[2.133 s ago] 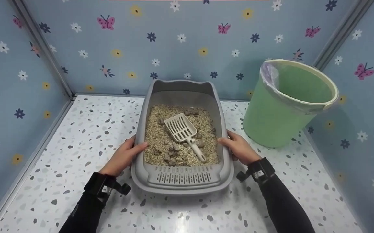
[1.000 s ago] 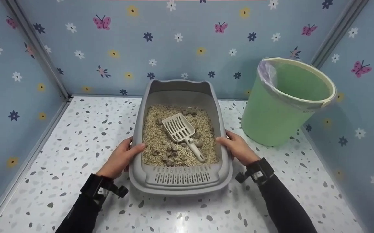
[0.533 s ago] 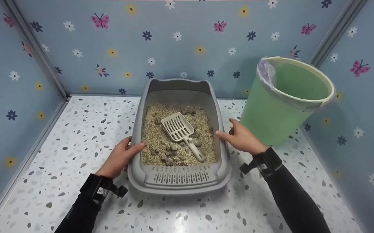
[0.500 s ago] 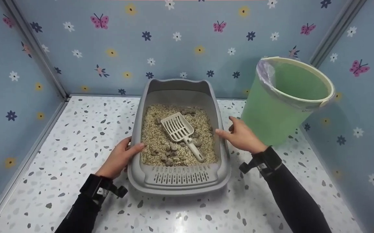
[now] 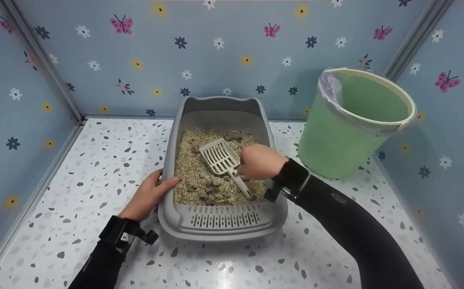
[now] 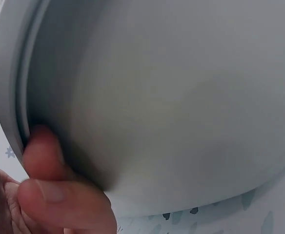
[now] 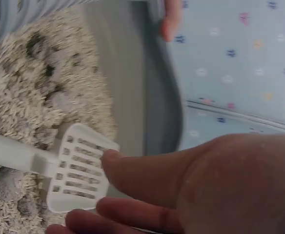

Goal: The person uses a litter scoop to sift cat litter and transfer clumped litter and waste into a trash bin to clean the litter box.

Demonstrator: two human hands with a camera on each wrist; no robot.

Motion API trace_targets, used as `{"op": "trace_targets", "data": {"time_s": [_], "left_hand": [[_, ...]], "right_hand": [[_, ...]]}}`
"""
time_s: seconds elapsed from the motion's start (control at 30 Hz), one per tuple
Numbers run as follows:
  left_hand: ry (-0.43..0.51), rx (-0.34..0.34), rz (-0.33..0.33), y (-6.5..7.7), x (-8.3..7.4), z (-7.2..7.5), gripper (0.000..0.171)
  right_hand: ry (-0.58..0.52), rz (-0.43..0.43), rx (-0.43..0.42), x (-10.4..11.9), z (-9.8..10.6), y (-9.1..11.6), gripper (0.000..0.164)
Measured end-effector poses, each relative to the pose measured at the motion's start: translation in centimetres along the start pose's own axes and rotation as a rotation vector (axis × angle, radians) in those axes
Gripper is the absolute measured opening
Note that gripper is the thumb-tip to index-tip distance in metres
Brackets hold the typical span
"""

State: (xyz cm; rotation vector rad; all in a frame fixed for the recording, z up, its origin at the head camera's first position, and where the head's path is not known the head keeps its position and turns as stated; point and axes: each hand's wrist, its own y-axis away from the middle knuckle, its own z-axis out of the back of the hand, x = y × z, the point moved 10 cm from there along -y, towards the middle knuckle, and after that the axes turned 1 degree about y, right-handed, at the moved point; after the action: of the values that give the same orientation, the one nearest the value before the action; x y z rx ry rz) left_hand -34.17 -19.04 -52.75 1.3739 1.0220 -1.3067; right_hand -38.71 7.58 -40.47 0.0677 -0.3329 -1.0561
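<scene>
A grey litter box [image 5: 223, 226] holds pellet litter [image 5: 199, 176] with several darker clumps in it. On the litter lies a cream slotted litter scoop [image 5: 220, 156], its handle slanting toward the near right. My left hand [image 5: 149, 196] grips the box's left rim, thumb over the top; the left wrist view shows its fingers [image 6: 59, 204] curled under the lip. Above the scoop's neck hovers my right hand [image 5: 262, 161]. In the right wrist view its thumb and fingers are apart with nothing between them, over the scoop head [image 7: 81, 170].
A green trash can [image 5: 332, 148] with a pale rim and a thin plastic liner stands right of the box. Blue flowered panels [image 5: 223, 60] enclose the back and both sides. The speckled white floor [image 5: 107, 160] surrounds the box.
My right hand has let go of the box's right rim and moved left and inward over the scoop. The left hand keeps its grip, and the scoop lies unmoved.
</scene>
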Motion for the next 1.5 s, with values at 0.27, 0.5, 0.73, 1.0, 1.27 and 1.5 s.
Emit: {"op": "trace_targets", "data": {"time_s": [0.27, 0.5, 0.73, 1.0, 1.27, 1.5], "left_hand": [[-0.003, 0.0, 0.001, 0.0, 0.0, 0.0, 0.084], [-0.022, -0.01, 0.017, 0.0, 0.3, 0.1, 0.084], [-0.038, -0.018, 0.013, 0.1, 0.2, 0.2, 0.078], [-0.041, -0.03, 0.017, 0.0, 0.4, 0.4, 0.079], [-0.044, -0.03, 0.037, 0.0, 0.5, 0.4, 0.078], [-0.046, -0.029, 0.027, 0.2, 0.3, 0.3, 0.076]], "right_hand": [[0.205, -0.025, 0.113, 0.0, -3.8, -3.6, 0.044], [0.299, -0.051, 0.127, -0.4, -5.6, -4.1, 0.044], [0.24, -0.085, 0.129, -1.3, -5.9, -4.1, 0.043], [0.114, -0.095, 0.152, -1.9, -6.3, -4.5, 0.047], [-0.104, -0.108, 0.145, -2.6, -5.8, -5.1, 0.05], [-0.167, -0.164, 0.201, -3.1, -5.4, -5.3, 0.031]]}}
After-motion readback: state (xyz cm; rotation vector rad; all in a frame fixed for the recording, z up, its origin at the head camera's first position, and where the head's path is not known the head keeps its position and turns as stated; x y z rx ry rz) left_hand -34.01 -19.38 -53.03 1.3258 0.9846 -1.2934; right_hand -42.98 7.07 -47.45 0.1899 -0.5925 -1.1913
